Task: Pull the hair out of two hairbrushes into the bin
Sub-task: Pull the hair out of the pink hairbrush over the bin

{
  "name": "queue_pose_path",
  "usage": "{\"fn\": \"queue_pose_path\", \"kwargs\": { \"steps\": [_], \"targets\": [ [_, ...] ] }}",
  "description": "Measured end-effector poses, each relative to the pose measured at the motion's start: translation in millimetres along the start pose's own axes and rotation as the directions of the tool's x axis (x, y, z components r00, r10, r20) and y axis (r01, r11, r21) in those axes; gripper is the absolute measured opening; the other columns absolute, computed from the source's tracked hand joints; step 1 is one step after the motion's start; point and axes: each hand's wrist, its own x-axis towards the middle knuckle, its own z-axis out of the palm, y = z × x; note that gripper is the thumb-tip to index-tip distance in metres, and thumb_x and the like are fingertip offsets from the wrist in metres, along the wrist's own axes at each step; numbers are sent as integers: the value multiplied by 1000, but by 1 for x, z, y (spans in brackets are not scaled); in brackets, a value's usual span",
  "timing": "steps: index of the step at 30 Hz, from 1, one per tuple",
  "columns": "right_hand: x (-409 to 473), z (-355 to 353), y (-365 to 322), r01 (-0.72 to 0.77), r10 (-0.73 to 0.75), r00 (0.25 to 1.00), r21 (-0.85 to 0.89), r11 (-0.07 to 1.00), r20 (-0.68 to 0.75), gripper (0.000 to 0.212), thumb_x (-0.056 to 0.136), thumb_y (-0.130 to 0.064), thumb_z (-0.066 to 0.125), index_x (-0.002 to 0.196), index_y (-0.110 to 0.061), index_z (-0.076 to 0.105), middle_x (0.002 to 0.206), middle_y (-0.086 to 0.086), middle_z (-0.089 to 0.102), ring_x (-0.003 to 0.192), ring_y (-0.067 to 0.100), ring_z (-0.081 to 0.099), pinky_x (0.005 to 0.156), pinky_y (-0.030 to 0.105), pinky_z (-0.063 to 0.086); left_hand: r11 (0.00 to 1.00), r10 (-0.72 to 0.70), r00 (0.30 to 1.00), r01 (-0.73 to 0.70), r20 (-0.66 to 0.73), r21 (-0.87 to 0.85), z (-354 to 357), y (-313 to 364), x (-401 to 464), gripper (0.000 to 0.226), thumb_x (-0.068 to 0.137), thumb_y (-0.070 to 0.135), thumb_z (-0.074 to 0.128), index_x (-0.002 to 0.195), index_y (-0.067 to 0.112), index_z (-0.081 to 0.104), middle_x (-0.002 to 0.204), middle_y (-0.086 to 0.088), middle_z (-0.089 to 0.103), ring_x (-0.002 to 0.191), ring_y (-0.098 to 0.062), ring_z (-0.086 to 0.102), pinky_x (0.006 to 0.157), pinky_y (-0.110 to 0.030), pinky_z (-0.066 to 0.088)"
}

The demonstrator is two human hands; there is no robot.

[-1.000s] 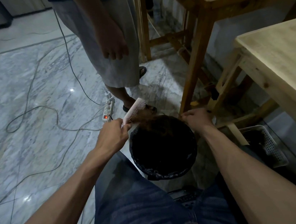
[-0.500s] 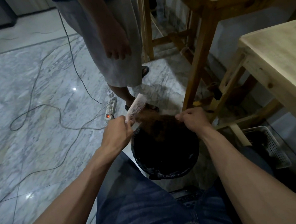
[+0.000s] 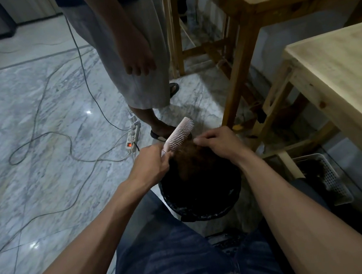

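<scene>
The bin [image 3: 202,193], black-lined, stands on the floor between the knees. Above its far rim hangs a brown wad of hair [image 3: 189,156], caught in the pink brush [image 3: 178,134]. The left hand [image 3: 153,163] has a tight grip on the brush handle; the right hand [image 3: 219,143] pinches the hair by the bristles. This looks like the pulling step; next, draw the wad free and drop it in. The bin's inside is too dark to read, and no second brush shows.

Dim room, glossy marble floor [image 3: 42,178], two wooden tables [image 3: 340,74] right.
</scene>
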Motion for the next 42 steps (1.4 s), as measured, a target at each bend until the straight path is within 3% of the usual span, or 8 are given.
{"fn": "queue_pose_path", "kwargs": {
  "steps": [6,15,18,22,27,30,35,42],
  "targets": [
    [1,-19,28,-245,226,931,-32,969,-288,27,85,-20,78,60,-13,72,70,4,73,71,22,69,71,33,52,994,-101,991,104,-92,32,-17,-9,0,22,96,26,58,91,6,65,67,-4,55,51,-15,47,44,-28,27],
    [-16,-10,1,-132,130,987,9,991,92,28,95,-44,68,118,-29,75,118,-7,71,109,12,65,101,32,49,999,5,999,-3,-51,39,-9,1,4,27,96,31,60,101,5,68,75,-8,62,63,-25,53,53,-32,33],
    [-17,-10,-5,-67,56,986,66,996,159,31,87,-47,76,115,-33,76,112,-10,76,104,8,70,96,28,53,998,45,998,-42,-52,53,-5,5,7,25,96,29,59,102,6,67,78,-10,63,67,-28,55,54,-33,35],
    [-10,-8,0,34,-35,998,13,999,49,14,88,-32,79,98,-22,82,87,-9,77,78,0,71,71,16,52,998,46,998,-45,-34,43,0,5,10,29,95,32,59,102,5,66,84,-15,69,73,-33,61,57,-39,44],
    [-5,-21,29,-202,185,962,-67,977,-199,20,92,-32,75,98,-14,81,107,3,76,104,22,69,94,36,54,998,-56,996,58,-63,30,-11,-8,12,28,96,35,58,98,7,64,77,-9,61,70,-29,57,58,-34,36],
    [-9,-17,25,-169,158,981,-87,982,-114,16,96,-35,69,100,-22,79,111,-1,74,107,20,68,96,37,53,1000,-19,999,20,-30,15,-9,-6,9,27,96,33,59,99,7,65,77,-9,63,66,-26,55,56,-34,36],
    [-13,-3,-11,-45,32,994,121,992,108,46,89,-51,71,123,-22,74,114,-6,75,103,11,70,96,32,52,999,42,998,-44,38,32,4,7,9,27,95,32,60,103,7,63,86,-13,65,78,-32,61,59,-32,35],
    [-2,-2,0,64,-61,997,-63,996,38,9,85,-24,82,79,-30,78,86,-7,76,87,10,70,84,30,53,1000,4,997,-4,73,-2,-8,8,8,6,89,15,56,95,11,55,75,-3,53,66,-23,49,48,-27,29]
  ]
}}
